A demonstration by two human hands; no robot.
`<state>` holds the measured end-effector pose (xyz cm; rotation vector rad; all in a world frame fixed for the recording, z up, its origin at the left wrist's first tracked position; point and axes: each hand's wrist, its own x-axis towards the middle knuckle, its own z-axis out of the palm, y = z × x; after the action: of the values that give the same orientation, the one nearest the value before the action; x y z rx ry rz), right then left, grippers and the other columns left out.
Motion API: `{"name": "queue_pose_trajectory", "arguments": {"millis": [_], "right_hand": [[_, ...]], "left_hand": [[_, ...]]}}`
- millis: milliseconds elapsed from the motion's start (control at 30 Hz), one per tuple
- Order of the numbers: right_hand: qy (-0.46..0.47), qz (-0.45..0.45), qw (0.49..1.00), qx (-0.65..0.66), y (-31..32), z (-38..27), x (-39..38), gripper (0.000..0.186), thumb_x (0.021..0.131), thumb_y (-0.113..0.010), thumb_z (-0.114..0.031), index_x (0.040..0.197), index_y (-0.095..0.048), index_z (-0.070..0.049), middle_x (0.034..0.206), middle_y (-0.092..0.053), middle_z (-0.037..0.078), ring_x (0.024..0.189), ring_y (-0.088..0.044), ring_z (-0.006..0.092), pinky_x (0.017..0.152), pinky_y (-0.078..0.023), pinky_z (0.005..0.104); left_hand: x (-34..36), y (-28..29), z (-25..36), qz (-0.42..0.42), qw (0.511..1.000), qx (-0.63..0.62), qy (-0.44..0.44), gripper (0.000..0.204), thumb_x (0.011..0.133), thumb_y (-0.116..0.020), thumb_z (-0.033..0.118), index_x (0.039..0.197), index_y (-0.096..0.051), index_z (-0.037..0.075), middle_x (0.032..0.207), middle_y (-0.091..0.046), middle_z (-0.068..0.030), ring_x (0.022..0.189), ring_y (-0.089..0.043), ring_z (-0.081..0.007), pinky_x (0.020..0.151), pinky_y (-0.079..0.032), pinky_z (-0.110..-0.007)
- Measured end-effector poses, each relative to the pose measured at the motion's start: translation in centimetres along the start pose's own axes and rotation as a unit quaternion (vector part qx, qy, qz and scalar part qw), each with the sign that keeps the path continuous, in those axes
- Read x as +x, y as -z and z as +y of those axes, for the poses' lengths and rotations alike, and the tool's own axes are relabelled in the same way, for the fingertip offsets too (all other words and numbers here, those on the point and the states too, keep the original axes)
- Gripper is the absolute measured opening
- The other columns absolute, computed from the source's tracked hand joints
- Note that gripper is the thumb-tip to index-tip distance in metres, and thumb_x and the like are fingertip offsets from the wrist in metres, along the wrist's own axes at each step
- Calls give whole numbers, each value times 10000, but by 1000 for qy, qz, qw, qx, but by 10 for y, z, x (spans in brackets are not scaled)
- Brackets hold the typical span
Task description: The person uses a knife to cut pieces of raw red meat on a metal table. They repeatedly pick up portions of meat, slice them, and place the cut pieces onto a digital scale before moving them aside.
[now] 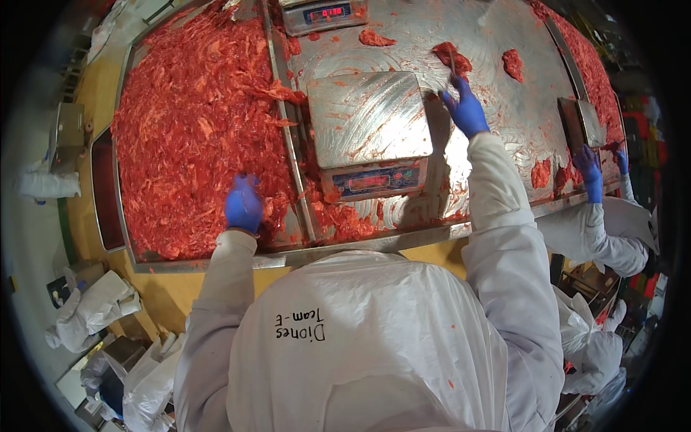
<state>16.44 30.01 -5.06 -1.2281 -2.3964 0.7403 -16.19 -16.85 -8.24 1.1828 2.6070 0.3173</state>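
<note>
My left hand (243, 204), in a blue glove, is over the near right part of a deep spread of raw red meat trimmings (194, 122). Its fingers are blurred against the meat, so whether they grip any is unclear. To the right of the scale, my right hand (466, 106), also blue-gloved, reaches forward over the steel table (497, 108). Its thumb stands apart from its fingers. Just beyond the fingertips lies a lump of meat (453, 59), with a thin pale strip running toward the hand. A steel-topped scale (368, 119) stands between my hands.
A metal divider (294, 158) separates the meat from the scale side. Another scale (324, 14) stands at the far edge. Small meat pieces (512, 65) lie about. At right, a co-worker's gloved hand (589, 171) is near another scale (592, 122). The table's front rim (360, 245) is before me.
</note>
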Motion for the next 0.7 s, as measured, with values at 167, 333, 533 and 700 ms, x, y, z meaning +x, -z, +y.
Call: {"name": "queue_pose_trajectory", "arguments": {"millis": [167,333,533,700], "right_hand": [[-75,-41,995,-41,-23,14,-120,659,927,-728,-301,1486,-464,-71,1457,-555,230,1345,-536,410,1101,-455,451],[-83,-39,995,38,-25,41,-165,698,937,-723,-305,1492,-446,16,1408,-583,259,1303,-576,393,1094,-461,429],[-111,-61,983,136,-24,41,-157,635,943,-727,-315,1453,-494,-17,1355,-634,223,1225,-637,356,1045,-492,420],[-127,-60,976,164,-6,13,-162,590,956,-733,-271,1435,-506,-12,1305,-671,198,1208,-653,297,1023,-505,388]], "left_hand": [[28,34,-4,-60,996,-26,-58,115,901,-575,114,987,-636,68,965,-667,-249,931,-641,-468,791,-505,-557],[52,139,87,-131,965,-132,-186,147,866,-665,173,947,-620,58,898,-684,-188,883,-666,-415,749,-522,-498],[71,135,210,-312,663,-663,-152,323,878,-728,101,1179,-648,15,1197,-681,-180,1018,-694,-372,911,-563,-366],[81,97,159,92,928,-226,-281,378,833,-794,145,1176,-676,40,1217,-662,-161,1148,-651,-313,970,-537,-384]]}}
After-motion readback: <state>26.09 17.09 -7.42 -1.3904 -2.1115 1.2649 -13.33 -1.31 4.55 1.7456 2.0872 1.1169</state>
